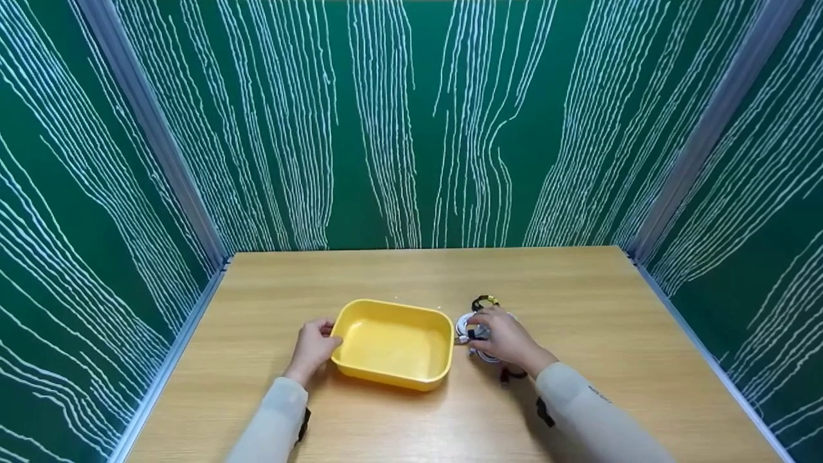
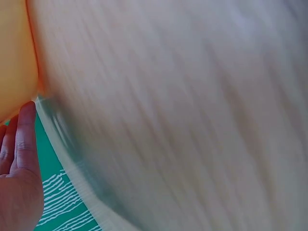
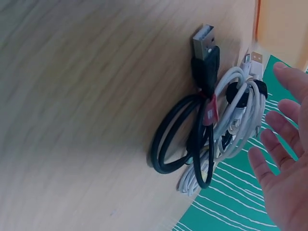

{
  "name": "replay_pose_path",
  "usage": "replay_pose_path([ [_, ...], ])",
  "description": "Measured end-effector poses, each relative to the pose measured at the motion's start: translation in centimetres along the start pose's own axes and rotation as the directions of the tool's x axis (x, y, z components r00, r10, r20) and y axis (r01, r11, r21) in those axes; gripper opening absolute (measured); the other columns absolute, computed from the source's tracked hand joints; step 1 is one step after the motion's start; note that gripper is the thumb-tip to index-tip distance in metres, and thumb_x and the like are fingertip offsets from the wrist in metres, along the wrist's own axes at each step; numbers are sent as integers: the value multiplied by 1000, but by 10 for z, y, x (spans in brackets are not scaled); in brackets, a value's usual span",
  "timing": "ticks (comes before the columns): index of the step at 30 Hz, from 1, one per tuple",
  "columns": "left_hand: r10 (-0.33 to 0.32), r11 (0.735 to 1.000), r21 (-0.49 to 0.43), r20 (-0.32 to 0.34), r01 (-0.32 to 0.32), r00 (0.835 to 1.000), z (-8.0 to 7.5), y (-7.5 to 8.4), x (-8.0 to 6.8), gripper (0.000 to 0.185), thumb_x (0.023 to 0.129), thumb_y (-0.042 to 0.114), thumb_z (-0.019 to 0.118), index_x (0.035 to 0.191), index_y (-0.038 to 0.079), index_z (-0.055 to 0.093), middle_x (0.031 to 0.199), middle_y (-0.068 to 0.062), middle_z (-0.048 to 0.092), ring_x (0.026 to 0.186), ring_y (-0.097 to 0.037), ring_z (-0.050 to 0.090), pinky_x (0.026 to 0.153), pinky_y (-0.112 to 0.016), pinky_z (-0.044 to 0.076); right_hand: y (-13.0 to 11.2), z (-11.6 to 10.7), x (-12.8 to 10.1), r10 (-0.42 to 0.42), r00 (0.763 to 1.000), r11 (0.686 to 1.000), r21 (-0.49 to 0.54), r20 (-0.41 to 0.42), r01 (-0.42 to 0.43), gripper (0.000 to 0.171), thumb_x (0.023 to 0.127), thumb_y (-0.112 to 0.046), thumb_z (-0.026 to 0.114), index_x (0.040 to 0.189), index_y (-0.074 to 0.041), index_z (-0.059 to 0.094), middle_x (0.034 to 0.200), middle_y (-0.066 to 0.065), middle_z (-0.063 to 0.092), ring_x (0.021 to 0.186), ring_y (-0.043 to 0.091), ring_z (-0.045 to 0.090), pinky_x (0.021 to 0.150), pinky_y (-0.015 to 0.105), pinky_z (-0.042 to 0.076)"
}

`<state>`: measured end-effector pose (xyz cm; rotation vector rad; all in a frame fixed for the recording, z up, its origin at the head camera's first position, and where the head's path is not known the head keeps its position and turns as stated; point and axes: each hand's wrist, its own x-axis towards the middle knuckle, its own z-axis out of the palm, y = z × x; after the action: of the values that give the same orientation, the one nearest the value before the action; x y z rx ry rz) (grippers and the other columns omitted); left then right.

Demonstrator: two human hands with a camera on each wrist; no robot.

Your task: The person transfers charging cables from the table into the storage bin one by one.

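Observation:
A yellow plastic bin (image 1: 392, 379) stands on the table, its inside bare in the head view. At its left end, my left hand (image 1: 314, 350) pinches the rim, thumb over the edge and fingers on the outer wall. To the bin's right lies a cluster of coiled cables. My right hand (image 1: 508, 337) is over this cluster, its fingers spread and apart from the cables in the right wrist view. A black USB cable (image 3: 166, 134) with a red tag lies nearest that camera. Behind it are white cables (image 3: 250, 113), one bundled with a black strap.
A black and yellow coil (image 1: 485, 301) lies at the far side of the cluster. The wooden table (image 1: 270, 276) is bounded by green panels (image 1: 386, 128) with white wavy lines and by grey metal posts (image 1: 151, 122) at the corners.

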<state>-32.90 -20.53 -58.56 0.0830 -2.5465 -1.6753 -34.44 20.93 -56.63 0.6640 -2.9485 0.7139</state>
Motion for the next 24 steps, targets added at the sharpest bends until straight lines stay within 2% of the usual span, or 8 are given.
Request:
replay_pose_path([
  [2,16,1000,0,3,-16,1000,0,-1,1,27,85,-9,67,110,-11,74,102,-21,76,93,-25,71,79,-32,63,2,1,1,-16,1000,1000,-12,-6,16,43,90,-21,90,128,-6,77,135,16,74,136,43,61,119,65,45],
  [11,-17,999,28,12,17,1000,1,-2,3,28,87,-7,67,114,-9,74,107,-21,75,98,-28,70,84,-35,63,9,8,6,-130,991,989,-71,-33,128,29,90,-16,88,115,-3,81,117,12,80,118,36,68,105,57,57],
  [18,-30,999,26,16,29,999,1,-3,2,28,88,-8,67,116,-9,74,109,-22,75,101,-28,70,86,-37,64,13,12,8,-96,995,994,-59,-23,95,26,93,-10,83,117,-3,81,116,12,80,116,36,68,105,57,57],
  [24,-42,998,42,13,41,999,1,-2,2,27,90,-6,68,116,-8,74,111,-21,75,103,-29,70,89,-38,63,14,13,9,-114,992,993,-41,-52,111,25,91,-5,81,116,0,81,114,16,78,117,41,66,106,61,55],
])
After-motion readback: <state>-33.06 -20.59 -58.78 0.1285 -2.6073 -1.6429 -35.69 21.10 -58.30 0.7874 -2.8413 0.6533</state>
